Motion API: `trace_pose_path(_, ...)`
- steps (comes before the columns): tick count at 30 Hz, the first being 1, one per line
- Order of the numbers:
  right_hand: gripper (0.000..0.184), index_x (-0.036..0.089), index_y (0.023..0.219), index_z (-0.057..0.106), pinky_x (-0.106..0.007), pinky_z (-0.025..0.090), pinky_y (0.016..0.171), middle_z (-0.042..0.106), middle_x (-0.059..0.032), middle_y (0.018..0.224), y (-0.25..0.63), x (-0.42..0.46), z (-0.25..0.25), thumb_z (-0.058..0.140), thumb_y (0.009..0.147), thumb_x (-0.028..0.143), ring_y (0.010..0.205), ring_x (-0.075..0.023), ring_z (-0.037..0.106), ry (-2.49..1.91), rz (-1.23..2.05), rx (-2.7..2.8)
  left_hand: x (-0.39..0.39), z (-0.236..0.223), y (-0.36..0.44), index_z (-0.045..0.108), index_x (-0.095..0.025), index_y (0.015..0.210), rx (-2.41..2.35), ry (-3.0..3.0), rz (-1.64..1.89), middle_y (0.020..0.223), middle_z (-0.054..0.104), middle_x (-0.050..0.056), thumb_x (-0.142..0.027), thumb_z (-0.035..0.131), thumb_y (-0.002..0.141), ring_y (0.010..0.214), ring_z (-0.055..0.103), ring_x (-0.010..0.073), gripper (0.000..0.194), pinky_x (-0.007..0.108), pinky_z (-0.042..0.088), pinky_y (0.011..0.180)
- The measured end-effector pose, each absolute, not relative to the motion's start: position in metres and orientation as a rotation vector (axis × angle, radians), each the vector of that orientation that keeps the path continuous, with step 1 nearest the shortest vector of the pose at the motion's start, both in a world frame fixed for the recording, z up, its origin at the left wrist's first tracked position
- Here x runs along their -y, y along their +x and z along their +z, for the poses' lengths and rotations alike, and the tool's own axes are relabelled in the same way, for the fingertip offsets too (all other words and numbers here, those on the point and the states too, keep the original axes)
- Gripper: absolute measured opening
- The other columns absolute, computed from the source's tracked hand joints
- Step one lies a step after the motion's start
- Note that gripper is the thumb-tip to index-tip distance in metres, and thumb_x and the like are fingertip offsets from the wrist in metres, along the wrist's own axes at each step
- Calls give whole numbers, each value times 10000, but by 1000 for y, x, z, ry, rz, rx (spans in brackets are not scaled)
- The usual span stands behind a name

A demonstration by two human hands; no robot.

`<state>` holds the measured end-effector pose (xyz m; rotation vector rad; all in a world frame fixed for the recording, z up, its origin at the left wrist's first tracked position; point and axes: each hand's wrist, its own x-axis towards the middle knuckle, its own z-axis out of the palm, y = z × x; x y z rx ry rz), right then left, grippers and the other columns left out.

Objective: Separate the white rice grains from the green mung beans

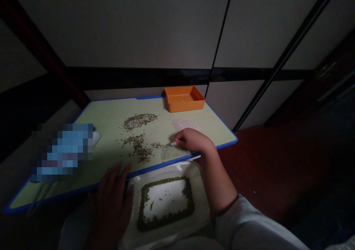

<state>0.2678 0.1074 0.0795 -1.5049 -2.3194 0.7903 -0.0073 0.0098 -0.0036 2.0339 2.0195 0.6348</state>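
Note:
My right hand point(190, 139) is over the front right of a pale table point(105, 113) with a blue rim. Its fingers are closed at the curved edge of a clear protractor point(175, 153), which lies by the table's front edge. Small green beans mixed with pale grains lie to the left in a far patch point(140, 121) and a nearer patch point(141, 148). Beyond the hand is a thin patch of pale pinkish grains point(184, 124). My left hand point(112, 191) rests at the front rim with fingers spread. Below, a white tub point(201, 191) has green beans along its bottom edges.
An orange open box point(185, 105) stands at the table's back right. A blurred blue packet point(65, 150) lies on the left side. Pale cabinet panels point(144, 28) rise behind the table, and dark red floor point(257, 165) shows at right.

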Motion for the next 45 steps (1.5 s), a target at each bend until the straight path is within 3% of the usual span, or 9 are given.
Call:
trace_pose_path(12,280,142,686,677,-238,248,586,513,52,560,267,-105,79,601,946,212,557,-83,401,-1477,776,2342,-9,-5,-7,422,-245,1481,-2016,2045,660,1636,360,134,-442,257,974,1556,236,292,568,683,143,1237)
trace_pose_path(18,270,138,706,726,-251,243,584,523,33,562,256,-104,83,633,938,239,557,-90,371,-1520,704,2417,-9,-7,-9,393,-289,1498,-2016,2044,660,1643,356,101,-428,281,967,1566,214,268,561,652,130,1252)
trace_pose_path(27,282,134,731,727,-275,225,590,659,-37,682,274,-101,82,631,947,289,588,-102,356,-1700,496,2256,-10,-10,-10,411,-255,1490,-2010,2079,670,1631,368,133,-437,266,969,1557,233,297,571,679,167,1233)
trace_pose_path(34,251,151,722,712,-228,282,609,624,27,621,263,-98,80,637,941,250,580,-82,467,-1396,836,2352,-15,-30,-23,407,-296,1489,-2014,2115,690,1613,402,112,-414,302,966,1539,285,286,546,672,210,1226)
trace_pose_path(40,226,178,843,785,-263,260,606,710,-28,720,249,-98,82,641,946,319,624,-115,488,-1628,543,2433,-14,-38,-24,238,-412,1546,-1986,2144,719,1636,373,69,-415,304,964,1545,272,308,586,741,199,1196)
trace_pose_path(45,256,179,914,799,-283,288,620,773,-104,870,260,-99,84,609,957,347,731,-165,599,-1858,383,2386,-13,-45,-20,65,-635,1482,-1993,2123,861,1658,322,-96,-420,295,968,1557,250,230,603,661,186,1239)
